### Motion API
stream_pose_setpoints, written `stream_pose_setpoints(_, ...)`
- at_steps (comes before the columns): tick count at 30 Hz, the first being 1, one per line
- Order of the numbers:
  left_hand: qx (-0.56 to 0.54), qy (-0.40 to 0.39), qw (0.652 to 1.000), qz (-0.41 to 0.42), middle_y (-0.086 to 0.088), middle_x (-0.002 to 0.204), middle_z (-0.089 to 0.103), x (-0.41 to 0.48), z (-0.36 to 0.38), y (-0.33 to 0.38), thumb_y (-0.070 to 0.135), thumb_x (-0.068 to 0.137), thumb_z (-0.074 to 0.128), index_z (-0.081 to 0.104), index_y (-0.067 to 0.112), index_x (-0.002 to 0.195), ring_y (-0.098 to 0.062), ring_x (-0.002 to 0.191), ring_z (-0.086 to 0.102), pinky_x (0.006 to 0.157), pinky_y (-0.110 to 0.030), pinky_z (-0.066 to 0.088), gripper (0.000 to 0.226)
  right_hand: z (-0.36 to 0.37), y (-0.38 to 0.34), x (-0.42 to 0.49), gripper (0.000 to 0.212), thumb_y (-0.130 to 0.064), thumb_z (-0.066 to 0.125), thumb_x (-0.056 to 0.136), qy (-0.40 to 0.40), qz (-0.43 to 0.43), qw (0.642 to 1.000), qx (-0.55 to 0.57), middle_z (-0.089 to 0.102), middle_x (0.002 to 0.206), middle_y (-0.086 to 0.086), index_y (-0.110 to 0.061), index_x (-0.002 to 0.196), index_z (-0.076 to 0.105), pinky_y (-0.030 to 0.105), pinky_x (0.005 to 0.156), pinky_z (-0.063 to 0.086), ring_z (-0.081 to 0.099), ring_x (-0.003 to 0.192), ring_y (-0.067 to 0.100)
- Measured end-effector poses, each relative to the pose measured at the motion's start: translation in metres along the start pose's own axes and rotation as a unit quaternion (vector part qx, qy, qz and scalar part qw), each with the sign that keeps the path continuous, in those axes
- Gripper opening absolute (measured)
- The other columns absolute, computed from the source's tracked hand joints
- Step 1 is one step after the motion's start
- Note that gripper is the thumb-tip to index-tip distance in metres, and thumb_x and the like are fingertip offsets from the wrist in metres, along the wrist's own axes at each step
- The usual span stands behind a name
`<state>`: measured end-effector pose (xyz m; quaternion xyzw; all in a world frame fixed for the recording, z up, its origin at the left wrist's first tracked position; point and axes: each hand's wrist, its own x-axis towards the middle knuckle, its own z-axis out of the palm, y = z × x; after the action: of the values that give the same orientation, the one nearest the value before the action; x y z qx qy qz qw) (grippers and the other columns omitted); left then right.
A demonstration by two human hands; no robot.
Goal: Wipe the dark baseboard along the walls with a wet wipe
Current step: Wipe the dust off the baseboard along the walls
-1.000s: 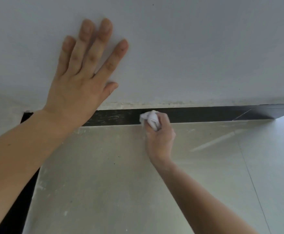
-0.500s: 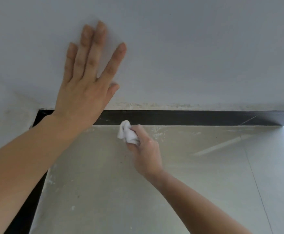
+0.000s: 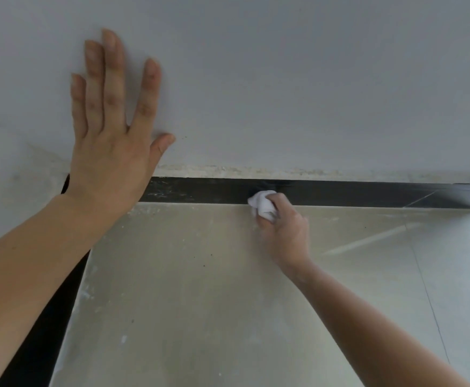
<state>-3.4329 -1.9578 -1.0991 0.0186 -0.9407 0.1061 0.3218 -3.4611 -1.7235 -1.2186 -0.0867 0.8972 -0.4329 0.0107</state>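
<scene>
Wipe shifted right, crumpled white, baseboard streaked

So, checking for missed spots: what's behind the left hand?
Mostly white wall. The left hand and wrist also cover a stretch of baseboard near the corner; its state there can't be seen.

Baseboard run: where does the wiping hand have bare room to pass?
Free: the baseboard right of the wet wipe, and the floor between both arms. Crowded: the corner end, where the left hand pressed on the wall overlaps the strip.
</scene>
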Motion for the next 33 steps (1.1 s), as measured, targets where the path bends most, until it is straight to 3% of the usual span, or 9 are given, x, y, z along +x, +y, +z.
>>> stream_pose_setpoints(3, -0.014, -0.006, 1.0, -0.002, -0.043, 0.143, 0.017, 0.0, 0.002, 0.0, 0.036, 0.096, 0.054, 0.013, 0.01, 0.147, -0.051, 0.134, 0.009, 0.114, -0.039, -0.009, 0.071, 0.03, -0.024, -0.001, 0.018, -0.012, 0.056, 0.085, -0.041, -0.06, 0.997, 0.016, 0.068, 0.09, -0.016, -0.03, 0.087, 0.057, 0.004, 0.06, 0.038, 0.05, 0.069, 0.0)
stream_pose_setpoints(6, -0.013, -0.013, 1.0, -0.003, -0.041, 0.144, 0.019, -0.001, 0.003, -0.001, 0.036, 0.094, 0.055, 0.014, 0.011, 0.147, -0.05, 0.135, 0.012, 0.115, -0.044, -0.004, 0.071, 0.058, -0.045, 0.002, 0.019, -0.019, 0.05, 0.09, -0.134, -0.095, 0.986, -0.032, 0.068, 0.099, -0.002, -0.02, 0.105, 0.06, 0.031, 0.068, 0.05, 0.061, 0.081, 0.019)
stream_pose_setpoints(8, -0.01, -0.019, 1.0, 0.002, -0.04, 0.145, 0.021, -0.001, 0.003, -0.002, 0.037, 0.094, 0.055, 0.014, 0.01, 0.147, -0.048, 0.135, 0.013, 0.114, -0.049, 0.003, 0.072, 0.07, -0.058, 0.005, 0.023, -0.017, 0.052, 0.089, -0.169, -0.126, 0.974, -0.08, 0.067, 0.094, 0.003, -0.018, 0.111, 0.059, 0.036, 0.066, 0.048, 0.062, 0.083, 0.028)
stream_pose_setpoints(13, 0.008, -0.019, 1.0, 0.01, -0.032, 0.148, 0.013, -0.007, 0.002, -0.015, 0.04, 0.094, 0.053, 0.007, 0.011, 0.15, -0.043, 0.136, 0.009, 0.112, -0.05, 0.005, 0.078, 0.054, -0.06, -0.007, 0.008, -0.022, 0.056, 0.09, -0.154, -0.151, 0.975, -0.056, 0.055, 0.064, -0.004, -0.016, 0.096, 0.057, 0.032, 0.052, 0.043, 0.057, 0.058, 0.022)
stream_pose_setpoints(19, -0.004, -0.041, 0.992, -0.115, -0.044, 0.145, 0.01, -0.024, -0.004, -0.049, 0.045, 0.095, 0.051, 0.008, 0.009, 0.146, -0.054, 0.136, 0.007, 0.112, -0.047, -0.003, 0.076, 0.011, -0.05, 0.008, 0.012, -0.013, 0.068, 0.082, -0.012, -0.141, 0.989, -0.04, 0.056, 0.058, 0.001, -0.013, 0.09, 0.059, 0.034, 0.046, 0.045, 0.05, 0.049, 0.026)
stream_pose_setpoints(21, 0.002, -0.042, 0.993, -0.114, -0.043, 0.145, 0.009, -0.024, -0.001, -0.05, 0.044, 0.095, 0.052, 0.009, 0.008, 0.147, -0.052, 0.137, 0.005, 0.113, -0.045, -0.005, 0.076, 0.024, -0.064, 0.014, 0.008, -0.017, 0.059, 0.082, -0.028, -0.182, 0.982, -0.042, 0.059, 0.061, 0.001, -0.011, 0.088, 0.058, 0.033, 0.045, 0.047, 0.051, 0.049, 0.026)
stream_pose_setpoints(23, 0.003, -0.047, 0.993, -0.113, -0.041, 0.147, 0.008, -0.024, -0.001, -0.05, 0.044, 0.095, 0.051, 0.009, 0.009, 0.147, -0.05, 0.137, 0.003, 0.113, -0.043, -0.007, 0.076, 0.046, -0.085, 0.016, 0.021, -0.026, 0.048, 0.082, -0.048, -0.235, 0.969, -0.056, 0.064, 0.063, -0.001, -0.01, 0.088, 0.059, 0.028, 0.044, 0.047, 0.055, 0.047, 0.026)
stream_pose_setpoints(28, 0.008, -0.063, 0.994, -0.087, -0.031, 0.152, 0.007, -0.029, -0.013, -0.056, 0.04, 0.096, 0.051, 0.006, 0.013, 0.15, -0.041, 0.141, 0.001, 0.113, -0.047, -0.003, 0.076, 0.087, -0.112, 0.01, 0.019, -0.017, 0.058, 0.085, -0.156, -0.303, 0.927, -0.155, 0.066, 0.071, 0.007, -0.008, 0.102, 0.06, 0.034, 0.049, 0.046, 0.062, 0.055, 0.035)
stream_pose_setpoints(33, 0.055, -0.145, 0.98, -0.125, -0.018, 0.157, -0.007, -0.08, -0.034, -0.068, 0.025, 0.092, 0.054, 0.002, 0.01, 0.152, -0.032, 0.145, -0.006, 0.115, -0.045, -0.006, 0.08, 0.066, -0.104, 0.002, 0.027, -0.033, 0.046, 0.081, -0.15, -0.373, 0.9, -0.167, 0.059, 0.063, -0.002, -0.014, 0.09, 0.064, 0.028, 0.033, 0.041, 0.056, 0.044, 0.023)
